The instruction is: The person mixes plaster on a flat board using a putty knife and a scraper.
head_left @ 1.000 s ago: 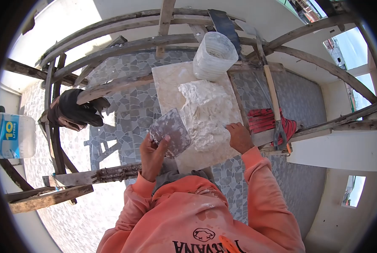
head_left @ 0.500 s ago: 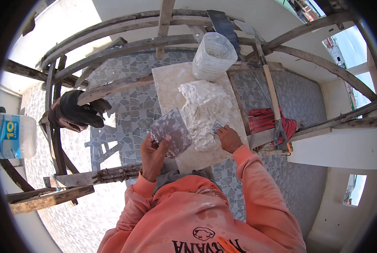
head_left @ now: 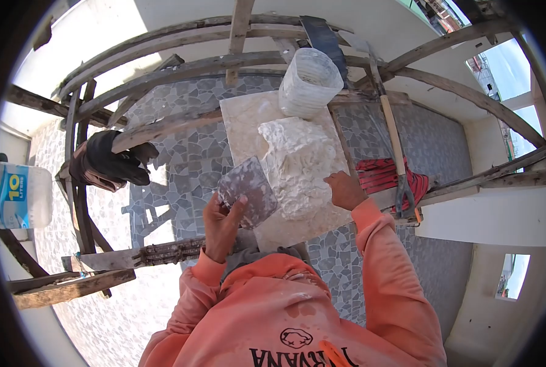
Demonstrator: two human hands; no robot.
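Nearest to me is the orange hoodie (head_left: 285, 306), spattered white across the chest, both sleeves reaching forward.

My left hand (head_left: 221, 223) is closed around the handle of a hawk (head_left: 247, 191), thumb pressed up against its underside; the square plate is grey, smeared with dried white, and tilted toward me. It sits just beside the near left edge of the plaster heap.

My right hand (head_left: 345, 191) rests at the right edge of the tile (head_left: 242, 122), next to the heap. The fingers are curled inward, but I cannot tell whether they grip anything; whatever might be under them is hidden by the back of the hand.

The plaster (head_left: 297, 165) is a lumpy white mound piled on the pale tile, which lies across wooden scaffold planks. It fills the middle and right of the tile, leaving the left strip bare.

Just right of my right hand lies a red bundle (head_left: 386, 174), with a long-handled tool (head_left: 392, 131) lying across it.

Left of the tile, a dark cloth (head_left: 108, 162) hangs over a plank (head_left: 163, 127). Farther left stands a white jug (head_left: 19, 196) marked 10.

Beyond the heap, touching the tile's far end, a white bucket (head_left: 311, 79) stands upright. The mosaic floor (head_left: 181, 159) shows below the planks.
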